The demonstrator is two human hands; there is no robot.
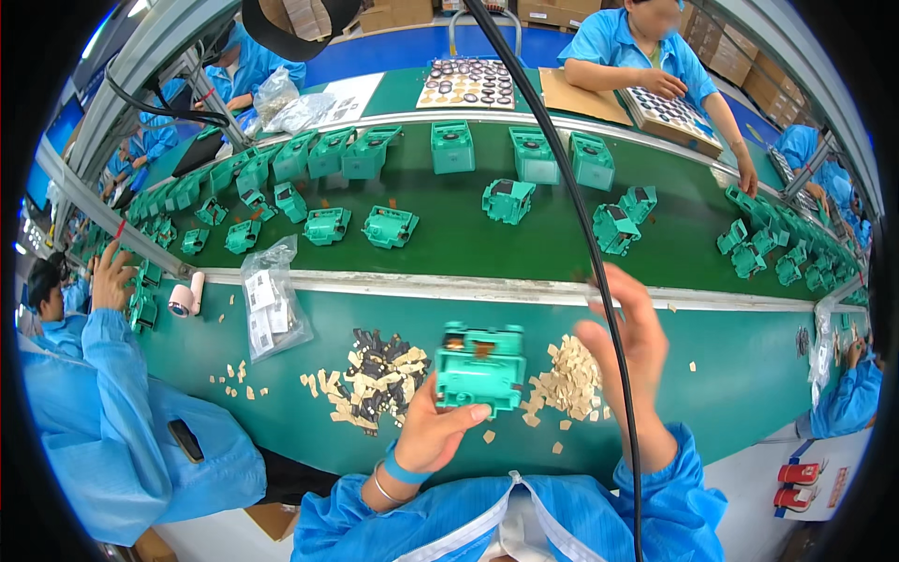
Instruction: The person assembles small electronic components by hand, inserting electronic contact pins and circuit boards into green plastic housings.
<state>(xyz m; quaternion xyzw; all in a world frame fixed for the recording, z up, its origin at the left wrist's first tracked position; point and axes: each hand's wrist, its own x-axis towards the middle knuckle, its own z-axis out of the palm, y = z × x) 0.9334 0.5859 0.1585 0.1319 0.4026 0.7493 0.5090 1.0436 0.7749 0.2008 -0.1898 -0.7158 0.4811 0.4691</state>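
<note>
The left hand (433, 438) of the pair of hands grips a teal plastic housing (480, 379) from below, thumb on its front, holding it above the counter (281, 412) in front of the body. The right hand (637, 351) is raised to the right of it, thumb and fingertips apart; blur makes it impossible to tell whether anything small is between them. A black cable (582, 211) crosses the view in front of this hand.

Behind the housing to the right, a heap of beige pieces (571, 370) lies on the counter; to the left is a mixed heap of dark and beige pieces (379, 370). Farther left are a clear plastic bag (273, 314) with white labels and a pink cylindrical object (187, 296).

Beyond a metal rail (403, 283), a green belt (421, 192) carries more teal housings (390, 227). Across it, a co-worker (609, 42) in blue reaches toward housings at the right.
</note>
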